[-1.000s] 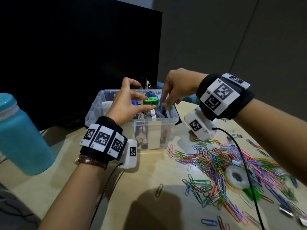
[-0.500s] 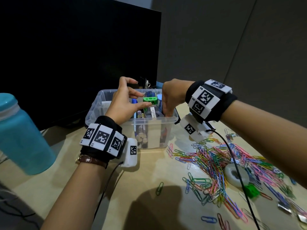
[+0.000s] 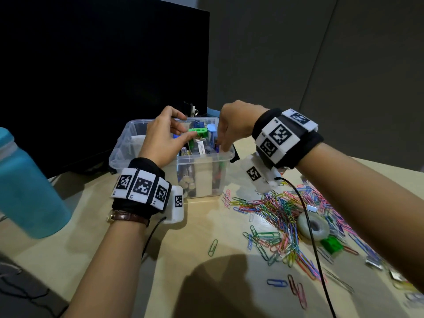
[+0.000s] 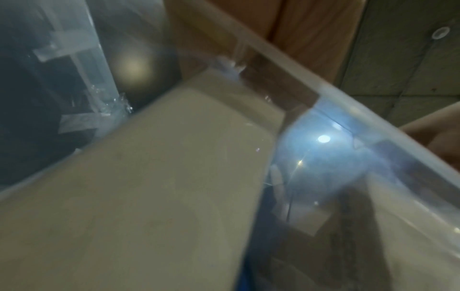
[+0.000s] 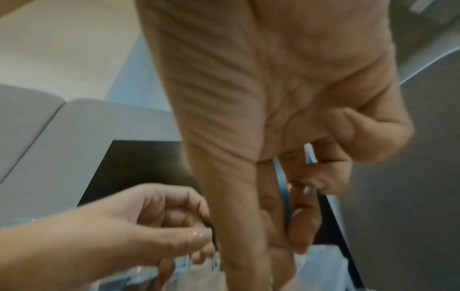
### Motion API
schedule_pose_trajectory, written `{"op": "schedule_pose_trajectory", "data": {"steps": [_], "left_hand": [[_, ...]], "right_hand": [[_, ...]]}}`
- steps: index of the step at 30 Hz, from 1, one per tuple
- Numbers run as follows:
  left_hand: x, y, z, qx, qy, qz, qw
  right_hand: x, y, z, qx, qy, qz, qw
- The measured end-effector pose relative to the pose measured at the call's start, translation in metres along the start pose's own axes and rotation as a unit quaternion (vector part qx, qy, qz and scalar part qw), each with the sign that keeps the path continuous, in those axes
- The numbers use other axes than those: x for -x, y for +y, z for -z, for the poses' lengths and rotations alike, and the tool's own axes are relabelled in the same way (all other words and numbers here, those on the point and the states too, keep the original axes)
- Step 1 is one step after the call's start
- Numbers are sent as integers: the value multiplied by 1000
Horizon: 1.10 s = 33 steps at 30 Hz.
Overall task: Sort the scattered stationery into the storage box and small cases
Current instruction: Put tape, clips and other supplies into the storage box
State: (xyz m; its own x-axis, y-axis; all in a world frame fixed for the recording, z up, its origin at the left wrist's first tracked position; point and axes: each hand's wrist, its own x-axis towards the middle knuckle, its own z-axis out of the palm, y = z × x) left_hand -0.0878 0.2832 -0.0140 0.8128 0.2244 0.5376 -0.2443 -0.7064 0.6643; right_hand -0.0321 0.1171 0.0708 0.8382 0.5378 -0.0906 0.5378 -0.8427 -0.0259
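Right grip (image 3: 231, 129) fingertips inside storage box (image 3: 204, 164) | left grip (image 3: 164, 138) touching green holder (image 3: 199, 132)

We see a dim room, lit from above and behind: a broad dark shadow (image 3: 220, 285) falls on the table (image 3: 197, 237) near us. The head view bends at its edges. The left wrist view is smeared, with a pale glare spot (image 4: 323, 138); the right wrist view is soft and blurred

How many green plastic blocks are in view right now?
2. One green block sits atop the storage box contents by the left hand; the other lies on the table beside the tape roll. More may be hidden.
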Motion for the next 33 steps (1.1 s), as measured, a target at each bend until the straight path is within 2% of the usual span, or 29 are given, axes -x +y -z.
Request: {"op": "schedule_pose_trajectory", "data": {"steps": [3,5,7,10,12,16,19,21,23,27,30,33], "left_hand": [[3,5,-1,-20,24,-20,999],[5,12,-3,9,38,-25,999],[10,24,-9,43,49,-40,997],[20,51,-20,54,48,-81,994],[27,77,-36,61,12,-112,992],[40,122,-74,40,-189,-137,972],[49,139,-105,-14,-283,-169,944],[55,145,-123,-94,-332,-203,916],[61,151,-138,-158,-384,-246,876],[77,164,-158,-196,-479,-326,791],[89,172,-173,-263,-511,-377,726],[96,180,-183,-312,-497,-408,700]], "right_hand": [[28,17,8,-62,70,4,996],[52,31,9,-100,103,6,990],[80,49,7,-126,96,9,987],[116,70,1,-123,37,13,992],[140,84,-6,-128,1,4,992],[168,110,-28,-155,-14,-35,987],[175,131,-39,-144,-22,-82,986],[180,150,-42,-139,-7,-127,982],[185,171,-45,-130,11,-176,976],[194,205,-53,-119,13,-243,963],[197,220,-56,-128,8,-266,955],[201,228,-58,-144,11,-286,947]]}}
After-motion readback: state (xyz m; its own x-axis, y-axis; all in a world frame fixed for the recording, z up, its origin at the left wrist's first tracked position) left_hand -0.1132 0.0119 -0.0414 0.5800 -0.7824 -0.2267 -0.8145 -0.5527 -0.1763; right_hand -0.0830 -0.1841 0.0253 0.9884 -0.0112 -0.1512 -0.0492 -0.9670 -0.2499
